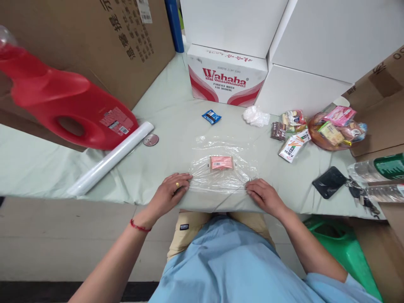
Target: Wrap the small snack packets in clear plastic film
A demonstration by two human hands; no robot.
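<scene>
A sheet of clear plastic wrap (217,184) lies wrinkled on the green-covered table in front of me. On top of it rests a small pink packet (221,163) with a barcode label. My left hand (173,189) is closed on the near left edge of the wrap, thumb against the fingers. At the near right edge my right hand (263,194) pinches the wrap in the same way. Creases in the film run between the two hands. Neither hand touches the pink packet.
A white plastic wrap roll (110,160), a round tin (150,140) and a red jug (72,101) lie left. Behind are a blue packet (211,117), crumpled plastic (256,116) and a Wahaha carton (227,78). Rightward are a snack bowl (325,141), drink carton (293,145) and phone (329,182).
</scene>
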